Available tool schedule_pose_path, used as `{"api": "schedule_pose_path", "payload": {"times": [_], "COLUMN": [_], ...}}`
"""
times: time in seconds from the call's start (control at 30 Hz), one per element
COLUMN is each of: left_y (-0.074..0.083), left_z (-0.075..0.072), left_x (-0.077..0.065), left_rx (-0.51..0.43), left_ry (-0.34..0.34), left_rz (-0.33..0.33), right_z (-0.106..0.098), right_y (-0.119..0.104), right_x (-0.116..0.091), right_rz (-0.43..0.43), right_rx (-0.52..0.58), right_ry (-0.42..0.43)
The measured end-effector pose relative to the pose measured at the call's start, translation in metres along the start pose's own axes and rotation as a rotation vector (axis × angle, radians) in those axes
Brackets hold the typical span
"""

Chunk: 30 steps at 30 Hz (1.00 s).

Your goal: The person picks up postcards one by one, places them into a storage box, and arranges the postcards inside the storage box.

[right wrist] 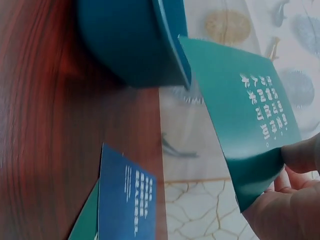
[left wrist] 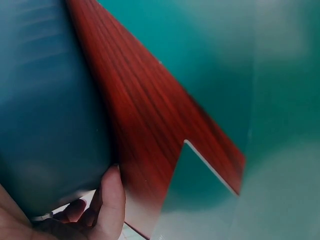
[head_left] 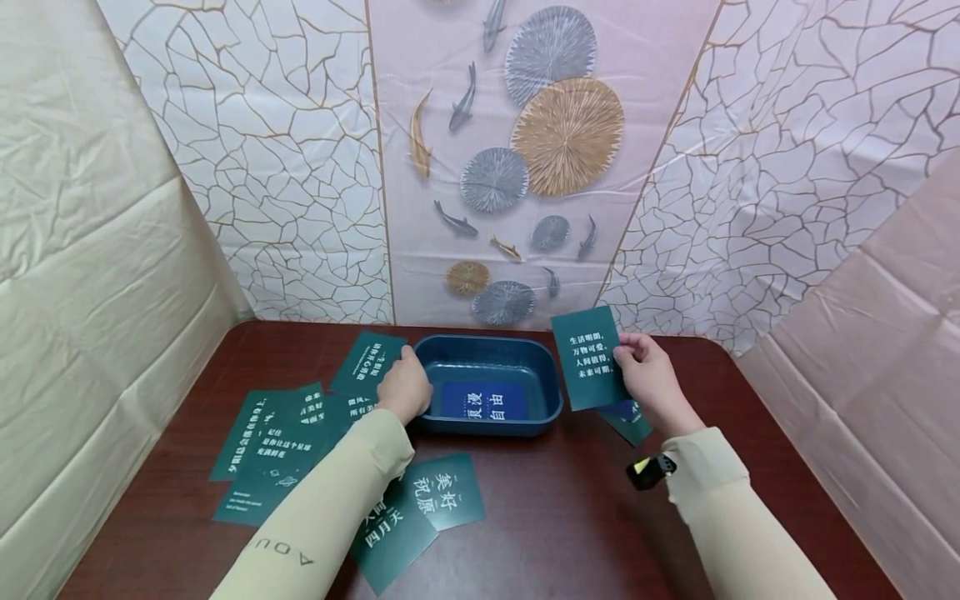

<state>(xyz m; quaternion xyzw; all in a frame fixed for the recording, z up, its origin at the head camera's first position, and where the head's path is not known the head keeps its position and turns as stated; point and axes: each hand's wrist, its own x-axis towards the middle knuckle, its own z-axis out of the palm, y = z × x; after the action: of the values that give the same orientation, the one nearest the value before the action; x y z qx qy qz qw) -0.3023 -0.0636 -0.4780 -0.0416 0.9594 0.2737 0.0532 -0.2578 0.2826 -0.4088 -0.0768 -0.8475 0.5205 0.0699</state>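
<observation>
My right hand (head_left: 651, 379) pinches a dark green card (head_left: 581, 346) with white printed characters by its right edge, thumb in front. The card is held up just right of a blue rectangular basin (head_left: 487, 427). At the basin's left end, my left hand (head_left: 405, 387) grips its side; in the left wrist view the fingers (left wrist: 111, 200) curl at the wall. Inside the basin lies a dark blue card (head_left: 483, 402) with white characters. Beneath the held card, a blue card (right wrist: 127, 200) overlaps a green card (right wrist: 86, 217) on the table.
Several green cards (head_left: 273, 467) lie overlapping on the dark red wooden table (head_left: 555, 533) to the left. Two more, one with large characters (head_left: 446, 492), lie in front of the basin by the left forearm. A patterned cloth (head_left: 465, 250) hangs behind the table.
</observation>
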Motion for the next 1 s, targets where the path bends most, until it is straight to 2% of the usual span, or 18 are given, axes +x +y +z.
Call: {"api": "schedule_pose_path", "payload": {"times": [0.2,1.0], "left_y": [-0.001,0.001], "left_z": [0.000,-0.001], "left_x": [0.001,-0.002], "left_rx": [-0.004,0.002], "left_ry": [-0.005,0.000], "left_rz": [-0.003,-0.015], "right_z": [0.014,0.052], "right_y": [-0.011,-0.020], "right_x": [0.002,0.007], "right_rz": [0.006,-0.011], "right_rx": [0.051,0.034], "right_ry": [-0.006,-0.085]}}
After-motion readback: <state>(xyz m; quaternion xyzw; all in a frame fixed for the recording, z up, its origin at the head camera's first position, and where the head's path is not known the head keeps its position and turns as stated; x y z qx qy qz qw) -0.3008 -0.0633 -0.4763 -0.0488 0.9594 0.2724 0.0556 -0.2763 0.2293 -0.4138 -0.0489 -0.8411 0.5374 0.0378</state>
